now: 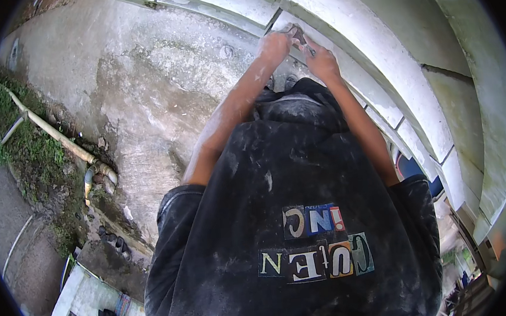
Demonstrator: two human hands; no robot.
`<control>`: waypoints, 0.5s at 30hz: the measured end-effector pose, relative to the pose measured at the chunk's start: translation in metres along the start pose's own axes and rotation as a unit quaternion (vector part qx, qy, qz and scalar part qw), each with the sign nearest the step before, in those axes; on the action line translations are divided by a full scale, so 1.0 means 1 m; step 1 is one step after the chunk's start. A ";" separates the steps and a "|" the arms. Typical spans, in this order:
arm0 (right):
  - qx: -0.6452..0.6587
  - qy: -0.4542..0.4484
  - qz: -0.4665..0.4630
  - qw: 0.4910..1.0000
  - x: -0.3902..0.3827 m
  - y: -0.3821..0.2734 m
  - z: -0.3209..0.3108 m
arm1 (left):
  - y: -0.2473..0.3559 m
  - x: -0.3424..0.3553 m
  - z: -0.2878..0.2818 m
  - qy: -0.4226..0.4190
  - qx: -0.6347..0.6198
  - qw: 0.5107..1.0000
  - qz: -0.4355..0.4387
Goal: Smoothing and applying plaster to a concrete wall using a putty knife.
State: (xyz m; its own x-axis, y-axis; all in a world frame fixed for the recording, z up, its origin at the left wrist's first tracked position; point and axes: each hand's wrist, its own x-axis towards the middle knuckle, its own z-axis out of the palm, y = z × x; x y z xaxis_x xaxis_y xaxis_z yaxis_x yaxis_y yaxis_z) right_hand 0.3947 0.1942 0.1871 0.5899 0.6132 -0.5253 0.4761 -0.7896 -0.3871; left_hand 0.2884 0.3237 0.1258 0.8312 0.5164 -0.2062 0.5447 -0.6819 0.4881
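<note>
Both arms reach forward to a pale, dusty ledge [337, 20] of a stepped wall. My left hand [273, 46], whitened with powder, has its fingers closed at one end of a small dark brown piece [297, 33], which may be a folded sheet. At its other end my right hand [322, 62] is closed too, thumb and fingers pinched together. The piece lies against the ledge between the two hands. Its exact kind is too small to make out. White dust covers my left forearm [232, 112] and my black T-shirt [277, 174].
Wide pale panels [449, 21] rise in steps along the right. Worn concrete ground [137, 95] spreads to the left, with a pipe [57, 133] along a mossy strip. A blue-rimmed container [407, 169] is partly hidden by my right arm. Shoes [114, 243] lie at lower left.
</note>
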 end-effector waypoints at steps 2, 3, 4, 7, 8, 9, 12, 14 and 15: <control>0.009 0.004 -0.005 1.000 -0.015 0.008 0.004 | -0.001 -0.012 0.010 0.062 -0.049 0.995 0.060; 0.019 0.010 -0.013 1.000 -0.018 0.011 0.006 | -0.003 -0.015 0.015 0.127 -0.094 0.980 0.119; 0.019 0.011 -0.014 1.000 -0.020 0.013 0.009 | -0.004 -0.017 0.020 0.129 -0.093 0.980 0.120; 0.000 0.029 -0.023 0.999 -0.014 0.013 0.010 | -0.011 -0.009 0.032 0.134 -0.083 0.982 0.107; -0.004 0.025 -0.027 0.999 -0.010 0.005 0.010 | -0.024 0.003 0.037 0.126 -0.082 0.984 0.092; 0.012 0.014 -0.015 1.000 -0.004 0.000 0.005 | -0.025 0.007 0.035 0.111 -0.082 0.987 0.081; 0.034 0.010 -0.003 0.999 -0.006 0.003 0.002 | -0.009 0.006 0.015 0.030 -0.039 0.997 0.054; 0.009 0.008 -0.017 1.000 -0.016 0.010 0.006 | -0.008 -0.011 0.017 0.071 -0.054 0.991 0.102; 0.009 0.009 -0.020 1.000 -0.015 0.013 0.009 | -0.010 -0.015 0.019 0.111 -0.069 0.981 0.147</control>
State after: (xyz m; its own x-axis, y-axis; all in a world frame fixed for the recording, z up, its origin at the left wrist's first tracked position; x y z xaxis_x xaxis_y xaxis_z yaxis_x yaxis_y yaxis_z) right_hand 0.3865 0.1747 0.1825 0.5828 0.6444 -0.4951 0.4877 -0.7647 -0.4211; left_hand 0.2728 0.3129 0.1074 0.8971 0.4183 0.1422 0.2524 -0.7493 0.6122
